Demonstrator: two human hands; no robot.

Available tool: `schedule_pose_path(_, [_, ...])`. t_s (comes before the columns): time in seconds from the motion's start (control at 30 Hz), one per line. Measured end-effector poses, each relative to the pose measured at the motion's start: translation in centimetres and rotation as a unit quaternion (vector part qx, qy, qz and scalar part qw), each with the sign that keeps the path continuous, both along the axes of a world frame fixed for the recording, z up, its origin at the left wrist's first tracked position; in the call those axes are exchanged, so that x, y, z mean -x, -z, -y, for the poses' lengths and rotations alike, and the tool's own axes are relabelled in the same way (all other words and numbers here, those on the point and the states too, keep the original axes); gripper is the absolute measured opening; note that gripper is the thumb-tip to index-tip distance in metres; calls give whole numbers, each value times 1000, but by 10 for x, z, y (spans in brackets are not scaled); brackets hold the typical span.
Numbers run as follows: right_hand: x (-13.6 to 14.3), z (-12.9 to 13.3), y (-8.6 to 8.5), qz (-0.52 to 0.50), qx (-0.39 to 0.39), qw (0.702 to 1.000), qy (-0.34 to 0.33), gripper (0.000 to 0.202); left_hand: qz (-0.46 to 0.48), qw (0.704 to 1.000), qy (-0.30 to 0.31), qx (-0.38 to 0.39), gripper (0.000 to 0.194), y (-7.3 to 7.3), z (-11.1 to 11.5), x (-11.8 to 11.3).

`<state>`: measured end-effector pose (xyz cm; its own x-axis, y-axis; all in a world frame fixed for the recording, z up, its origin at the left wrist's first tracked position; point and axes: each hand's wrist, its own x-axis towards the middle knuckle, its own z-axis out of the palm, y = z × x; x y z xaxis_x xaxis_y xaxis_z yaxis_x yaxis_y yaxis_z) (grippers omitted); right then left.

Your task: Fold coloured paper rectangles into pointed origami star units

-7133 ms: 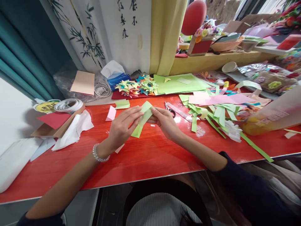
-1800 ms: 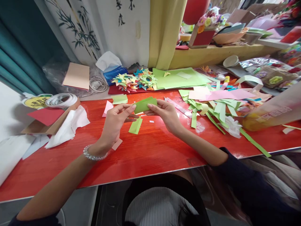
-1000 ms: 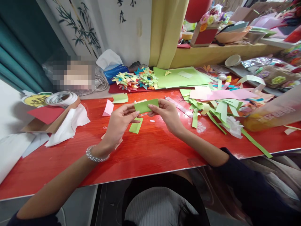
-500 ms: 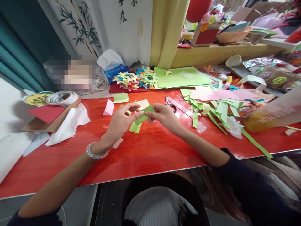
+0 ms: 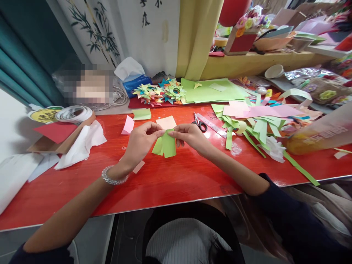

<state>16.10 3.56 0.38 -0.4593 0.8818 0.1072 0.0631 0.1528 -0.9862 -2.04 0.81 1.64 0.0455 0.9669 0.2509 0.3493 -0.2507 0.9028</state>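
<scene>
A green piece of paper [image 5: 169,145] hangs upright between my hands. My left hand [image 5: 144,141] pinches its upper left corner between thumb and fingers. At the upper right corner, my right hand [image 5: 189,135] grips it the same way. Another green paper piece [image 5: 157,147] lies on the table behind it, partly covered. Just beyond my fingers is a peach paper piece [image 5: 166,122]. Farther left lie a folded pink piece [image 5: 128,125] and a green one [image 5: 142,114]. Partly under my left wrist is a small pale pink piece [image 5: 138,167].
Scissors [image 5: 201,124] and a pink ruler [image 5: 210,124] lie right of my hands on the red table [image 5: 192,179]. Beyond are paper strips [image 5: 261,126], green sheets [image 5: 211,91] and folded paper rings [image 5: 148,94]. Tape rolls [image 5: 74,114] sit in a carton at left; a bottle [image 5: 321,130] is at right.
The green paper was held slanted between my hands; now it hangs upright with its broad side showing. My fingers have shifted to its top corners.
</scene>
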Motion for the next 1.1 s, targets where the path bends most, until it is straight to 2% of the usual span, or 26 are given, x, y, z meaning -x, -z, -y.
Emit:
schedule_pose_path(0.1, [-1, 1, 0, 2, -24, 1000, 20, 32, 3, 1000, 12, 21, 14, -1, -2, 0])
schedule_pose_path(0.27, [1, 8, 0, 86, -80, 993, 23, 28, -127, 990, 43, -31, 16, -3, 3, -4])
schedule_pose_path(0.4, [5, 14, 0, 83, -55, 995, 8, 23, -146, 986, 52, -57, 19, -3, 6, -5])
schedule_pose_path(0.5, [7, 18, -1, 75, -33, 997, -6, 22, -161, 982, 28, -90, 16, -7, 4, 0])
schedule_pose_path(0.67, [9, 24, -5, 84, -52, 995, -31, 28, -144, 974, -75, -160, 13, -13, -6, 13])
schedule_pose_path(0.87, [8, 25, -3, 132, -65, 987, -62, 27, -145, 968, -109, -172, 15, -15, -14, 25])
schedule_pose_path(0.93, [7, 18, 2, 165, -94, 980, -54, 28, -118, 963, -151, -188, 19, -18, -17, 33])
schedule_pose_path(1.0, [4, 4, 8, 202, -162, 966, 5, 26, -87, 953, -185, -222, 20, -21, -17, 39])
schedule_pose_path(1.07, [-1, -17, 16, 248, -253, 932, 75, 21, -95, 943, -182, -262, 16, -19, -14, 38])
schedule_pose_path(1.1, [-4, -28, 19, 274, -287, 915, 78, 26, -122, 938, -158, -282, 12, -16, -11, 35])
